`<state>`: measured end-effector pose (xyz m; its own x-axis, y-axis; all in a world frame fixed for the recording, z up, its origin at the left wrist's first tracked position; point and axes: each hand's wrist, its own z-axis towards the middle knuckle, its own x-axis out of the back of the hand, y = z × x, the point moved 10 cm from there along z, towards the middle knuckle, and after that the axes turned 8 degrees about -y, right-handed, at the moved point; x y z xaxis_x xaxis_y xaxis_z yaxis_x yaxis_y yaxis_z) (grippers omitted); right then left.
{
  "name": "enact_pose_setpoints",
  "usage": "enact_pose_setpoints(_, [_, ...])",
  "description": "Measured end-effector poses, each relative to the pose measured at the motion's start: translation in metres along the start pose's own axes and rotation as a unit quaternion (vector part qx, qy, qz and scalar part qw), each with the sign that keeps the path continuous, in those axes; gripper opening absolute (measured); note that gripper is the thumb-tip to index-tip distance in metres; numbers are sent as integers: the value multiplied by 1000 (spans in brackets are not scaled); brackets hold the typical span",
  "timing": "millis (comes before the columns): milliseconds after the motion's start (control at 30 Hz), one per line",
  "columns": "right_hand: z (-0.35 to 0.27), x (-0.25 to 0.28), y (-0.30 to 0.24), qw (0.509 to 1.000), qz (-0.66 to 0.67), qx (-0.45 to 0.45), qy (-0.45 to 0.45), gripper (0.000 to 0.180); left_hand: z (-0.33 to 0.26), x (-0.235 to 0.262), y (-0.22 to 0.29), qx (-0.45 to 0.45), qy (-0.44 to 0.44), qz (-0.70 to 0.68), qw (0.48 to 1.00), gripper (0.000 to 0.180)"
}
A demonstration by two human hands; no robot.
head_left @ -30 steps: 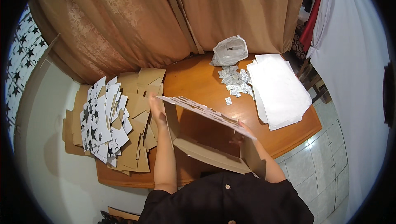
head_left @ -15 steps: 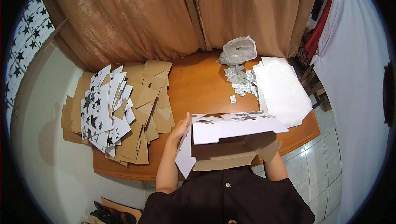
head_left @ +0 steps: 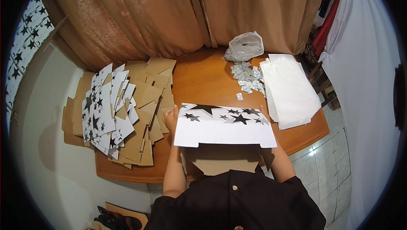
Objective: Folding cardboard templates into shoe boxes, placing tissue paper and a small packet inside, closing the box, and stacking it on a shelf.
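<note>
A person in a dark shirt [head_left: 237, 200], seen from above, holds a partly folded cardboard box [head_left: 224, 136] in both hands, at the lower middle of the frame. The box has a plain white flap facing the viewer, black and grey stars above it, and bare brown cardboard inside, open toward the person. The left hand [head_left: 171, 119] grips the box's left side; the right hand [head_left: 264, 113] holds its right side, though most of those fingers are hidden and how far they curl cannot be told. Beyond is a brown wooden table [head_left: 197, 79]. At the left of the frame lies a messy pile of flat cardboard pieces [head_left: 144, 98], some brown side up, some white with stars. Right of upper centre, a clear plastic bag [head_left: 246, 44] stands behind scattered small sachets [head_left: 246, 76], just beside a stack of white sheets [head_left: 292, 92]. Tan curtains [head_left: 140, 14] hang across the top
</note>
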<state>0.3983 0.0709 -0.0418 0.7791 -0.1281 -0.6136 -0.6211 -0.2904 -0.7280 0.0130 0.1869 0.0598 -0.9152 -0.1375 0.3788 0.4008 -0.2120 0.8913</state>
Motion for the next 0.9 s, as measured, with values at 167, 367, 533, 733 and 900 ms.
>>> enact_pose_setpoints(167, [-24, 64, 37, 990, -101, 5, 102, 48, -17, -17, -99, 201, 28, -130, 970, 57])
enact_pose_setpoints(367, [32, 60, 25, 953, -222, 17, 203, 47, -73, -31, -184, 294, -28, -117, 948, 58])
enact_pose_setpoints(533, [35, 61, -10, 970, -127, 47, 202, 44, -76, -37, -125, 285, -89, 202, 933, 54])
enact_pose_setpoints(733, [-22, -43, -51, 968, -239, 73, -7, 52, -76, -24, -92, 223, -31, 131, 965, 47])
enact_pose_setpoints(900, [-52, -69, -39, 982, -167, 68, -49, 64, -112, -46, -145, 217, -7, -273, 937, 59])
